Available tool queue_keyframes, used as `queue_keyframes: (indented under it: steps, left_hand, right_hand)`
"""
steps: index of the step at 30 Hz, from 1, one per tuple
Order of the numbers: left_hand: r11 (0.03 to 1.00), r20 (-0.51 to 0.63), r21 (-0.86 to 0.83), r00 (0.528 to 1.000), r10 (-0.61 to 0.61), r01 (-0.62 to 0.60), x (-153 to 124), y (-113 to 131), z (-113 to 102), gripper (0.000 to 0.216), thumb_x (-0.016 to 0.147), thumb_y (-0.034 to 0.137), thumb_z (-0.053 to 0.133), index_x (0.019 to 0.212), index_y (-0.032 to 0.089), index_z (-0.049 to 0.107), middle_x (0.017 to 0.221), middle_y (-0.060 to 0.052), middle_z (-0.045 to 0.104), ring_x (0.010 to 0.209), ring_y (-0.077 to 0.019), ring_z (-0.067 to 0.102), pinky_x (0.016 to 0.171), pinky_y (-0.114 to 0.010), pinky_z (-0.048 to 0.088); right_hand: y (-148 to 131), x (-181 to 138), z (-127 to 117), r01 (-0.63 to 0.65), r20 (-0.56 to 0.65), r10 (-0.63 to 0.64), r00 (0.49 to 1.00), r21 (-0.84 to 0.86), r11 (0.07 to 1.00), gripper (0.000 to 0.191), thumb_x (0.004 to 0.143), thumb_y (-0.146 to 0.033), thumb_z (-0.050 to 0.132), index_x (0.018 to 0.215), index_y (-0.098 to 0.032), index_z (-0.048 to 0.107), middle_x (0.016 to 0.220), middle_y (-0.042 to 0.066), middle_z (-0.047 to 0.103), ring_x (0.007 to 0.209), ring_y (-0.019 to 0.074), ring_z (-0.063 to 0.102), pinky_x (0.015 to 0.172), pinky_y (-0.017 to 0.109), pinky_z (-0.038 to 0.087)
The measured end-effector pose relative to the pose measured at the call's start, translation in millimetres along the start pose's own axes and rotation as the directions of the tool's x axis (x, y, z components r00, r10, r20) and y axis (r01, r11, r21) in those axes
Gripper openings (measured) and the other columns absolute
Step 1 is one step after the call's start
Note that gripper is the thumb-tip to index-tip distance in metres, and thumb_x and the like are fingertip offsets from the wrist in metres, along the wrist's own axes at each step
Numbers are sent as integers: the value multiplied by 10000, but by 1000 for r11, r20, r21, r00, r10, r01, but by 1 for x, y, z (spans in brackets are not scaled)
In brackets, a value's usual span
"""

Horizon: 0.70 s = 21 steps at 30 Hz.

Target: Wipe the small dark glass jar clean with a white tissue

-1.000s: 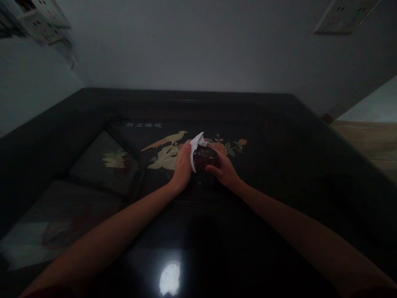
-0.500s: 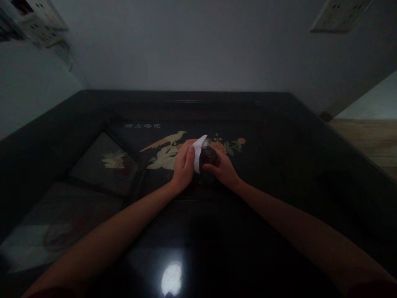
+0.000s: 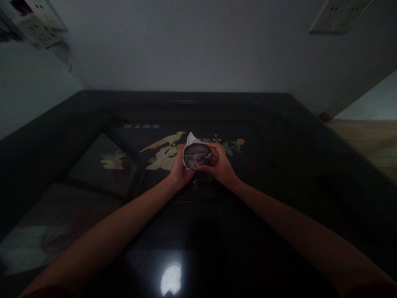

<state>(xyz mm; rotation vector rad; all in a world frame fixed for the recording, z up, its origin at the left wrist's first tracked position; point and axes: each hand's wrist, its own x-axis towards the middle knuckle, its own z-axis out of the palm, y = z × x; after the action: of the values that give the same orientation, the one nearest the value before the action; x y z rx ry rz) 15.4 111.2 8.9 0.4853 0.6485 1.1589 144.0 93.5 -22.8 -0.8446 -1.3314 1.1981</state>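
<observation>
Between my hands, above the middle of the dark glossy table, is a dark, round, glass-like object. Its broad oval face is turned up toward me; I cannot tell its exact kind. My right hand grips its right side, thumb along the near edge and fingers behind. A white tissue sticks up behind the object and shows along its left edge. My left hand is closed around the left side, cupping tissue and object from below. Most left fingers are hidden behind them.
The tabletop carries a bird picture and flowers. Reflections and a bright light spot show on its gloss. A pale wall stands behind, with sockets at upper left and upper right. Wooden floor lies at right.
The glass-like object has tilted so its broad face now shows toward me. The tissue has shifted left and now sits behind it, and my left hand has turned to cup underneath.
</observation>
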Motion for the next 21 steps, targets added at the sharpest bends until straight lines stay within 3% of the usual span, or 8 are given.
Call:
queue_keyframes:
  steps: [7, 11, 16, 21]
  left_hand:
    - [998, 8, -60, 1000, -20, 20, 3, 0, -3, 335, 943, 230, 352, 1032, 136, 661, 869, -51, 710, 934, -182, 655, 930, -340, 497]
    - [993, -34, -115, 999, -2, -2, 5, 0, -2, 337, 953, 199, 339, 1052, 142, 656, 853, -34, 713, 840, -150, 661, 895, -298, 501]
    - [990, -81, -141, 997, -9, -3, 5, -2, -2, 358, 979, 223, 316, 1012, 135, 661, 811, -34, 713, 828, -137, 663, 916, -284, 487]
    - [994, -112, -102, 992, -62, 51, 2, -5, -2, 344, 981, 275, 346, 970, 123, 654, 892, -73, 725, 928, -173, 671, 935, -326, 493]
  right_hand:
    - [-1, 0, -2, 13, -143, -40, 989, -187, 982, 712, 547, -499, 849, 1151, -256, 560, 1268, 115, 491, 1123, 294, 558, 887, 470, 550]
    - [-1, 1, -3, -28, -248, -8, 969, -143, 989, 723, 570, -485, 836, 1174, -242, 523, 1151, 100, 576, 969, 252, 644, 845, 444, 564]
    - [-5, 2, -5, -48, -335, 9, 942, -108, 993, 490, 646, -472, 787, 1000, -218, 564, 965, 65, 679, 871, 226, 688, 831, 406, 564]
    - [-2, 3, -6, -40, -354, -1, 935, -107, 993, 466, 781, -524, 635, 1110, -194, 602, 1093, 121, 676, 958, 244, 677, 860, 428, 560]
